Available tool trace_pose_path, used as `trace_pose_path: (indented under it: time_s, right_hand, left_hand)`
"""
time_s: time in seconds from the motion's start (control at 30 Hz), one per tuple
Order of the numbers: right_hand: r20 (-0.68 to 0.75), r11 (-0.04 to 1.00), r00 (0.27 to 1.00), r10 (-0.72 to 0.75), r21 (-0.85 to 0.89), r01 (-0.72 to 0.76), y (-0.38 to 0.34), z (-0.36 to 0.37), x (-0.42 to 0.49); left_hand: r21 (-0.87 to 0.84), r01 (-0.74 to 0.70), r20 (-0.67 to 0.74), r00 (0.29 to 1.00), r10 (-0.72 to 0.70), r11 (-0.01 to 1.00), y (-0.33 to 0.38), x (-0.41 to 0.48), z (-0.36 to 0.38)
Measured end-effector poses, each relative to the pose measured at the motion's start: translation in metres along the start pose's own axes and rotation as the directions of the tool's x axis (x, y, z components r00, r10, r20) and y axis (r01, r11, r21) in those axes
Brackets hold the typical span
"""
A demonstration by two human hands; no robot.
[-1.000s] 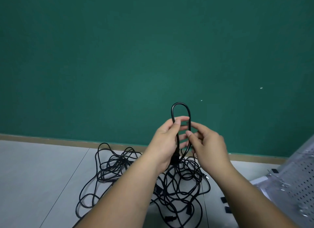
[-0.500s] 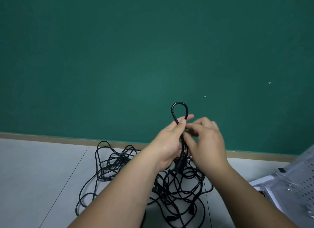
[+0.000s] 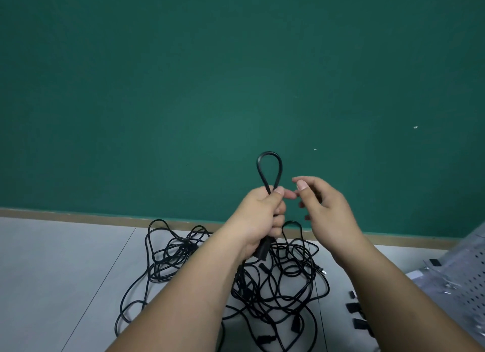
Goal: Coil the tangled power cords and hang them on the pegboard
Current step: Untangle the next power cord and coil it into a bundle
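Green wall (image 3: 236, 76) rose behind the floor (image 3: 65, 273), where tangled power cords (image 3: 183, 245) lay by its far edge. Our left grip (image 3: 258, 215) clenched a cord loop (image 3: 269, 153) upright; our right grip (image 3: 324, 210) hung beside it, loosely open, empty. We judged further loops should match this one's length.

The cord (image 3: 270, 168) has a smooth black plastic sheath with a faint gloss; its plug (image 3: 262, 250) is matt moulded plastic. The wall (image 3: 183, 89) is matt green, evenly painted. The floor (image 3: 65, 267) is smooth pale tile with a dull sheen. The pegboard (image 3: 469, 288) looks like perforated grey metal under shiny clear film.
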State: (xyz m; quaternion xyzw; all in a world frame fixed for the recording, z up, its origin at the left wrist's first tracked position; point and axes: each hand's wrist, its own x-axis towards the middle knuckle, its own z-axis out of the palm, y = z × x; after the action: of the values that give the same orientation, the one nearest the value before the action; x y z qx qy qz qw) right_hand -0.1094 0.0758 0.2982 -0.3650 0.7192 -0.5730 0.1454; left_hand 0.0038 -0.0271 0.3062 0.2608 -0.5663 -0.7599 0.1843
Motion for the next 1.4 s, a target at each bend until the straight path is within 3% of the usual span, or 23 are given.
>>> trace_pose_path:
  time_s: [0.1,0.2,0.27,0.3,0.37,0.47,0.63,0.8,0.87,0.93,1.0,1.1,1.17,1.23,1.3,1.4]
  right_hand:
    - [0.27,0.979,0.946,0.182,0.04,-0.2,0.005,0.006,-0.004]
    - [0.581,0.934,0.759,0.295,-0.008,-0.357,0.005,0.012,-0.016]
    - [0.688,0.947,0.669,0.281,-0.088,-0.308,0.006,0.012,-0.021]
    - [0.711,0.966,0.658,0.248,-0.13,-0.224,0.009,0.012,-0.023]
    - [0.676,0.974,0.712,0.191,-0.219,-0.053,0.017,0.015,-0.024]
    - [0.567,0.954,0.815,0.118,-0.292,0.065,0.025,0.024,-0.028]
    - [0.603,0.999,0.797,0.038,-0.036,-0.021,0.024,0.042,-0.028]
    - [0.682,0.988,0.721,0.121,-0.016,-0.151,0.023,0.036,-0.025]
    - [0.666,0.987,0.729,0.158,-0.121,-0.104,0.027,0.023,-0.019]
    - [0.622,0.969,0.77,0.145,-0.245,0.015,0.028,0.006,-0.011]
    - [0.56,0.948,0.823,0.095,-0.303,0.096,0.024,-0.01,-0.005]
    - [0.459,0.998,0.888,-0.001,-0.059,0.031,0.012,-0.026,-0.001]
    - [0.375,0.996,0.925,-0.066,0.076,0.04,0.004,-0.032,0.0]
    - [0.255,0.987,0.958,-0.133,0.12,0.106,0.0,-0.034,0.0]
    - [0.133,0.981,0.974,-0.183,0.09,0.172,-0.004,-0.033,0.0]
    - [0.021,0.977,0.977,-0.213,0.038,0.212,-0.007,-0.032,0.0]
  left_hand:
    - [-0.271,-0.105,-0.087,0.993,0.085,0.957,0.008,0.003,-0.003]
    - [-0.363,-0.214,-0.198,0.969,0.15,0.907,0.015,0.007,-0.012]
    - [-0.33,-0.295,-0.305,0.932,0.195,0.897,0.02,0.01,-0.024]
    - [-0.322,-0.33,-0.352,0.912,0.211,0.888,0.023,0.011,-0.031]
    - [-0.34,-0.368,-0.4,0.889,0.22,0.866,0.028,0.012,-0.043]
    - [-0.414,-0.32,-0.333,0.925,0.186,0.852,0.027,0.007,-0.043]
    - [-0.468,-0.239,-0.237,0.961,0.139,0.851,0.023,0.002,-0.029]
    - [-0.234,-0.268,-0.341,0.923,0.179,0.935,0.021,0.005,-0.041]
    - [-0.127,-0.296,-0.42,0.88,0.219,0.947,0.023,0.007,-0.053]
    - [0.102,-0.298,-0.474,0.824,0.31,0.949,0.02,0.014,-0.073]
    - [0.352,-0.253,-0.426,0.814,0.395,0.901,0.014,0.019,-0.089]
    - [0.574,-0.121,-0.3,0.889,0.345,0.81,0.01,0.016,-0.089]
    - [0.621,-0.057,-0.177,0.961,0.211,0.782,0.006,0.01,-0.077]
    - [0.532,0.001,-0.049,0.998,0.029,0.847,0.005,0.005,-0.063]
    - [0.512,0.01,0.115,0.99,-0.08,0.859,0.005,0.001,-0.048]
    - [0.657,-0.13,0.339,0.931,-0.136,0.743,-0.002,-0.003,-0.027]
